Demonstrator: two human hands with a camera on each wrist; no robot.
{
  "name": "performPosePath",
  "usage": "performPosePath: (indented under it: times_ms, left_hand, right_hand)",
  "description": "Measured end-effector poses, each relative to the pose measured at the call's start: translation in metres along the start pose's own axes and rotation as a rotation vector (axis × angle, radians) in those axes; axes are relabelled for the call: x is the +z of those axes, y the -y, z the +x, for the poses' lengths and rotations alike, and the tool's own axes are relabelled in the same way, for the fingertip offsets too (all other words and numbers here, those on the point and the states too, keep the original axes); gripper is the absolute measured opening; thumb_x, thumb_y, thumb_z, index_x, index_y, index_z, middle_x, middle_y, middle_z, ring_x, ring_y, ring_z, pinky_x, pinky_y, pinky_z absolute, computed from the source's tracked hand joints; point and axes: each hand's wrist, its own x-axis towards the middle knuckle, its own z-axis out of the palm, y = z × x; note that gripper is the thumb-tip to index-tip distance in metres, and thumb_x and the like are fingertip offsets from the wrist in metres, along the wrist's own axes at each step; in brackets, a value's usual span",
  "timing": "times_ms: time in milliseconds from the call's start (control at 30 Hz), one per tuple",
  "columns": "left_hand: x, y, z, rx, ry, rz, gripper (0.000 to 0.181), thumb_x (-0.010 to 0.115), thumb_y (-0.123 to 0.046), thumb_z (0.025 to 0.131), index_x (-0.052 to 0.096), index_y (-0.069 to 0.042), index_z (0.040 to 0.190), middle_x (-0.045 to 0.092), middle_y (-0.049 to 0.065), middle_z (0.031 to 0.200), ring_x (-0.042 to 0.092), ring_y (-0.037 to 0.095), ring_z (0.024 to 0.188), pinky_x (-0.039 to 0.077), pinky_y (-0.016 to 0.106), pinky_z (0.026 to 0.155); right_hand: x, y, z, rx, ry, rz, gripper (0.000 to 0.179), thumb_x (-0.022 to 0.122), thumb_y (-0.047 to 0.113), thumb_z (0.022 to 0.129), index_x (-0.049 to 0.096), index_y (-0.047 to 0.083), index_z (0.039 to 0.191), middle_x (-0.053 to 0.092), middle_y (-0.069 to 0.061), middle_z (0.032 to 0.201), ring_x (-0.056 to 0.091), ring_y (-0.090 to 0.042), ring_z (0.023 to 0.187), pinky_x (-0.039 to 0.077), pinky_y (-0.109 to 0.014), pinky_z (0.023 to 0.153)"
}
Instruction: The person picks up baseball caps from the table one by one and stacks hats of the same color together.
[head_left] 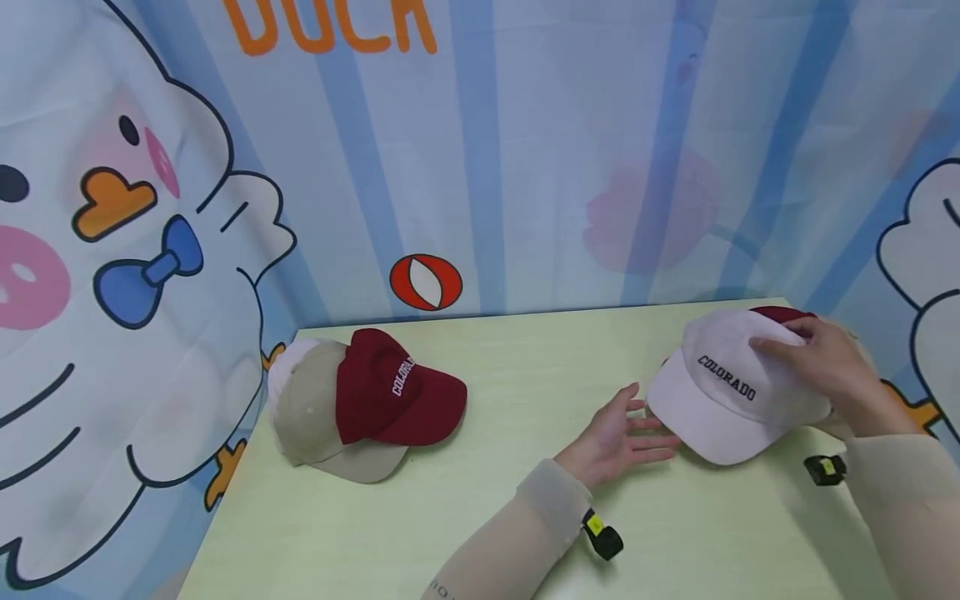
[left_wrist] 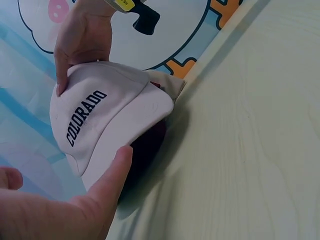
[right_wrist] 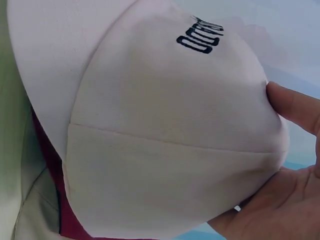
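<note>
Okay, head view: right hand [head_left: 843, 367] grips the white cap [head_left: 731, 375] by its crown, presumably leaving the brim free; it's over a red cap [head_left: 776, 313], right end of desk [head_left: 540, 392]. Left hand [head_left: 607, 442] holds nothing, fingers straight by the brim, likely for steadying. Left wrist: brim tilted, fingertip contact unclear. Right wrist: thumb on crown, red cap beneath.

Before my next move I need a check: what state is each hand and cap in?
Right white cap, held by its crown
Right hand, gripping that cap
Left hand, fingers straight, near that cap's brim; contact unclear
Right red cap, mostly covered
Right beige cap, mostly covered
Left red cap, uncovered, top of its stack
Left beige cap, partly covered
Left white cap, mostly covered
</note>
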Motion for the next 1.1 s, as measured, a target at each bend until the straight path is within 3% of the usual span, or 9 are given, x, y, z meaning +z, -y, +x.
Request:
performPosePath:
  times_ms: [200, 367, 567, 733, 933, 1100]
  left_hand:
    - [-0.009, -0.001, 0.000, -0.013, 0.006, 0.011, 0.068, 0.058, -0.049, 0.102, 0.041, -0.002, 0.148, 0.061, 0.022, 0.121, 0.069, 0.050, 0.114, 0.055, 0.059, 0.099]
    - [-0.015, -0.001, -0.001, -0.032, 0.028, 0.056, 0.064, 0.056, -0.051, 0.103, 0.049, 0.000, 0.140, 0.065, 0.021, 0.118, 0.071, 0.046, 0.111, 0.056, 0.059, 0.098]
    - [-0.022, -0.004, 0.000, -0.040, 0.053, 0.122, 0.053, 0.054, -0.050, 0.104, 0.059, -0.002, 0.123, 0.067, 0.018, 0.110, 0.073, 0.044, 0.108, 0.056, 0.061, 0.096]
    - [-0.026, -0.008, -0.001, -0.039, 0.046, 0.195, 0.048, 0.052, -0.050, 0.104, 0.061, -0.004, 0.116, 0.067, 0.016, 0.104, 0.074, 0.042, 0.103, 0.058, 0.060, 0.092]
    - [-0.033, -0.014, -0.004, 0.015, -0.009, 0.355, 0.045, 0.051, -0.050, 0.105, 0.064, -0.007, 0.108, 0.070, 0.014, 0.099, 0.075, 0.032, 0.092, 0.062, 0.054, 0.083]
    - [-0.040, -0.024, 0.000, 0.095, -0.123, 0.509, 0.043, 0.050, -0.049, 0.105, 0.064, -0.009, 0.110, 0.069, 0.007, 0.096, 0.070, 0.020, 0.084, 0.063, 0.042, 0.074]
  right_hand:
    - [0.001, 0.008, -0.002, -0.042, 0.003, 0.027, 0.090, 0.058, 0.062, 0.098, 0.038, -0.011, 0.146, 0.039, -0.041, 0.141, 0.066, -0.041, 0.094, 0.063, -0.044, 0.068]
    - [0.002, 0.016, -0.006, -0.058, 0.046, 0.052, 0.092, 0.058, 0.065, 0.097, 0.037, -0.006, 0.150, 0.041, -0.039, 0.141, 0.069, -0.029, 0.083, 0.062, -0.045, 0.067]
    - [0.003, 0.028, -0.013, -0.012, 0.146, 0.159, 0.098, 0.062, 0.071, 0.091, 0.029, 0.007, 0.158, 0.044, -0.032, 0.140, 0.071, -0.028, 0.083, 0.062, -0.052, 0.066]
    - [0.005, 0.036, -0.014, -0.046, 0.164, 0.187, 0.095, 0.065, 0.068, 0.091, 0.031, 0.008, 0.158, 0.048, -0.029, 0.139, 0.072, -0.026, 0.085, 0.063, -0.051, 0.071]
    - [0.011, 0.043, -0.015, -0.038, 0.220, 0.280, 0.093, 0.072, 0.065, 0.087, 0.034, 0.016, 0.157, 0.046, -0.025, 0.144, 0.072, -0.028, 0.091, 0.063, -0.056, 0.072]
    - [0.018, 0.052, -0.015, -0.028, 0.273, 0.316, 0.096, 0.078, 0.065, 0.081, 0.037, 0.020, 0.156, 0.040, -0.022, 0.154, 0.067, -0.032, 0.103, 0.062, -0.058, 0.076]
